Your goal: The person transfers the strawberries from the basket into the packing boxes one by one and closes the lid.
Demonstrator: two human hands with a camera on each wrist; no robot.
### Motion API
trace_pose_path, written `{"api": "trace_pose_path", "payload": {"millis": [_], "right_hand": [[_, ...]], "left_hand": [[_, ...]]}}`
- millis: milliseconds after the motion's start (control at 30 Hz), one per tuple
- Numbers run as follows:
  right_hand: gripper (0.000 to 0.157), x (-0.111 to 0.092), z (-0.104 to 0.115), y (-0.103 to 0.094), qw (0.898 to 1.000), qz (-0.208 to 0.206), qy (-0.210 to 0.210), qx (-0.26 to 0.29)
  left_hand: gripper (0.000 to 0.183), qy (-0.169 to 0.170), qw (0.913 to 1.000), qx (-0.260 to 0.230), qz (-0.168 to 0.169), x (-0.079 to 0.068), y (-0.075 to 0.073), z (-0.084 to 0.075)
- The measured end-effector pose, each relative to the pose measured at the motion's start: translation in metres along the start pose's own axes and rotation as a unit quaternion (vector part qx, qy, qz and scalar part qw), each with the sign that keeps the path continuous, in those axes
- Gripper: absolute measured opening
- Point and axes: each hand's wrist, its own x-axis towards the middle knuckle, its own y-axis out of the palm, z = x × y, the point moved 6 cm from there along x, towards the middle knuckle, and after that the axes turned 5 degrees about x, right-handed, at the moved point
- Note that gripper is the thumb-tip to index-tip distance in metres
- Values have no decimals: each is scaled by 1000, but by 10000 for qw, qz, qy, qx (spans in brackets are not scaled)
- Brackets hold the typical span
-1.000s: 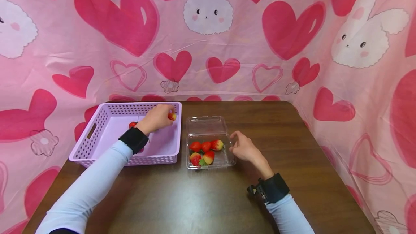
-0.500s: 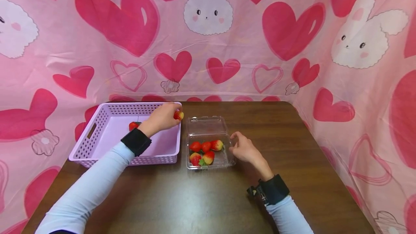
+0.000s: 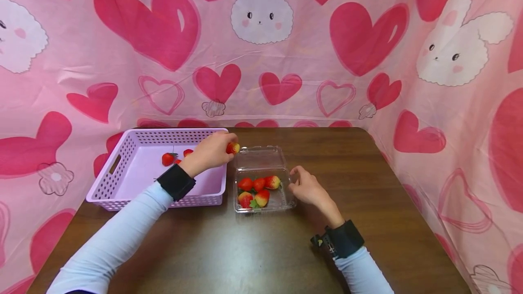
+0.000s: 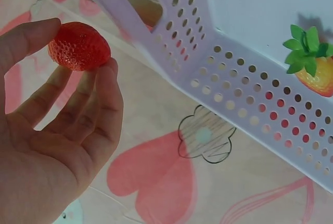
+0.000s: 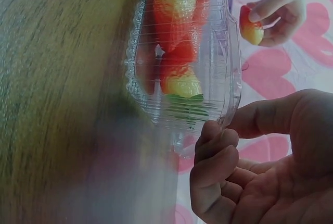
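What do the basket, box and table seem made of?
Basket: likely moulded plastic, satin lilac, with regular holes and smooth rims. Box: probably thin, glossy plastic; see-through, with ribbed walls. Table: wood or wood-look laminate; brown grain, soft sheen.

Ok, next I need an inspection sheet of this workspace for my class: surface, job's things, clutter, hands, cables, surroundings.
Surface: brown wood-grain table.
Job's things: lilac basket with loose strawberries inside; clear box, its lid open on the far side, with five strawberries inside.
Clutter: nothing seen.
Hands: left hand pinches a single strawberry, just right of the lilac basket in the head view; right hand grips the clear box's edge.
Cables: nothing seen.
Surroundings: pink cloth printed with hearts and rabbits.
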Motion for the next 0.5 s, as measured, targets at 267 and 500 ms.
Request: {"api": "trace_pose_path", "payload": {"millis": [267,500], "right_hand": [[35,-1,-1,1,9999,-9,-3,118],[35,-1,-1,2,9999,-8,5,167]], "left_hand": [[38,161,9997,-141,125,-4,3,-13],[39,256,9996,-25,131,-9,4,-23]]}}
